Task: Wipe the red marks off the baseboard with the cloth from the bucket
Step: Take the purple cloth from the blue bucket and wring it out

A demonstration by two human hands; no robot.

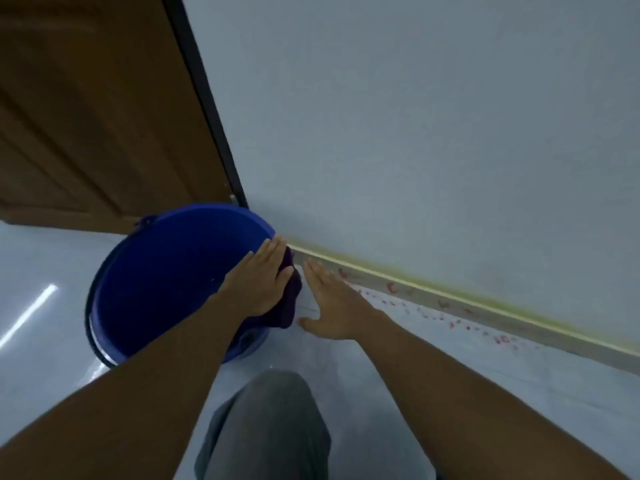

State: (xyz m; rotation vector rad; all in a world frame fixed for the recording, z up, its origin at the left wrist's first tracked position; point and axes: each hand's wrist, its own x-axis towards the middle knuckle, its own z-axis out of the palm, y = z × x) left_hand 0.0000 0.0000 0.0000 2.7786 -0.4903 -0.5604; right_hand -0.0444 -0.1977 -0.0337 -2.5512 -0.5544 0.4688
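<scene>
No readable text, labels, brand names or nos. anywhere: bucket (166,278), cloth (289,303), baseboard (485,313), wall (415,133) and door (86,109) are all plain, w/ nothing printed on them.

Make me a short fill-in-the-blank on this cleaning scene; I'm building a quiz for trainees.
1. The left hand presses a dark cloth at the rim of the ____ bucket.
2. The right hand lies open and flat on the ____.
3. The baseboard still carries marks coloured ____.
4. Left of the bucket stands a brown ____.

Missing words: blue; floor; red; door
</scene>
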